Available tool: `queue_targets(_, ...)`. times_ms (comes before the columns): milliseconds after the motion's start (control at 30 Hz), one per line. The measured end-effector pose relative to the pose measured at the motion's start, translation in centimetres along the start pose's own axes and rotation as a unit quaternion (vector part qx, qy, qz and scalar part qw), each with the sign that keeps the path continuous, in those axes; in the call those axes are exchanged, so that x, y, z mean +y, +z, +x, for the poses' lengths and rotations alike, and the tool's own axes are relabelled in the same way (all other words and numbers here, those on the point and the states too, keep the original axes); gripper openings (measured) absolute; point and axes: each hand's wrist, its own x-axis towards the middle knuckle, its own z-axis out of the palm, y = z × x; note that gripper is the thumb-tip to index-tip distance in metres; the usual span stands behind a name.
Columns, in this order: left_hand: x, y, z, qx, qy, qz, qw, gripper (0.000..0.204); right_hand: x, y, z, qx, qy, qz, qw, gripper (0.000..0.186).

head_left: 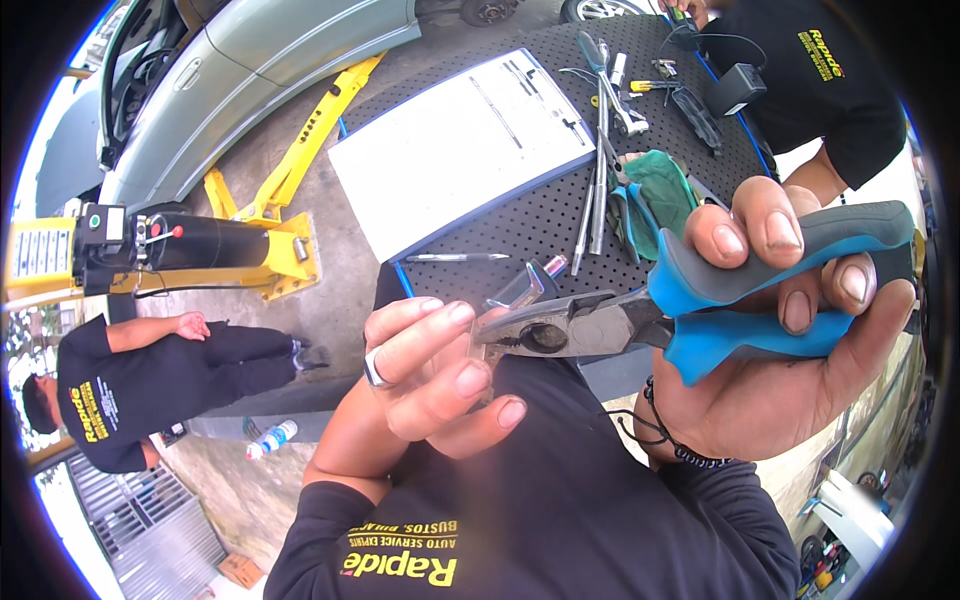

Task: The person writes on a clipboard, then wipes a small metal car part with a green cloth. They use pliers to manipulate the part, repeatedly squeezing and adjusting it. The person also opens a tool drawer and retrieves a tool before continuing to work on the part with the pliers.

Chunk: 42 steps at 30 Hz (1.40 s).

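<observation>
My right hand (781,300) is wrapped round blue-and-black handled pliers (548,325), raised high over the near edge of the perforated table (420,130). My left hand (435,380) is closed on a small clear plastic piece (477,342) at the tips of the pliers' metal jaws. Behind the jaws lies a small clear object (520,285) with a pinkish part; I cannot make out what it is. Green-and-blue gloves (655,200) sit behind my right hand.
A white clipboard sheet (450,150), long bars (600,190) and tools (650,85) lie on the table. A yellow lift (300,175) and silver car (260,70) stand left. A person (120,390) is at the left, another (820,90) at upper right. A bottle (272,440) lies low left.
</observation>
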Motion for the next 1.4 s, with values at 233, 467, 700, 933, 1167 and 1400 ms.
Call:
queue_targets(233, 1.1, 2.3, -0.8, 0.061, -0.090, -0.174, 0.979, 0.068, -0.3, 0.0, 0.5, -0.014, -0.027, 0.007, 1.000, 0.029)
queue_targets(467, 1.4, 1.9, -0.6, 0.149, -0.307, -0.490, 0.802, 0.063, 0.2, -0.3, 1.0, -0.041, -0.007, 0.021, 0.999, 0.026)
queue_targets(700, 1.0, 0.7, -0.1, 0.099, -0.355, -0.579, 0.727, 0.062, 0.6, 1.0, 0.9, -0.007, 0.033, 0.079, 0.996, 0.021)
queue_targets(933, 0.7, 0.5, 0.2, 0.099, -0.399, -0.632, 0.657, 0.065, 0.3, -0.2, 1.0, -0.015, 0.035, 0.090, 0.995, 0.016)
queue_targets(1167, 0.7, 0.5, 0.5, 0.114, -0.404, -0.664, 0.619, 0.064, -1.1, -4.9, -0.9, -0.058, 0.008, 0.132, 0.990, 0.019)
queue_targets(1400, 0.6, 0.7, 0.5, 0.117, -0.410, -0.673, 0.605, 0.064, -0.9, -4.7, -0.7, -0.133, -0.035, 0.093, 0.986, 0.034)
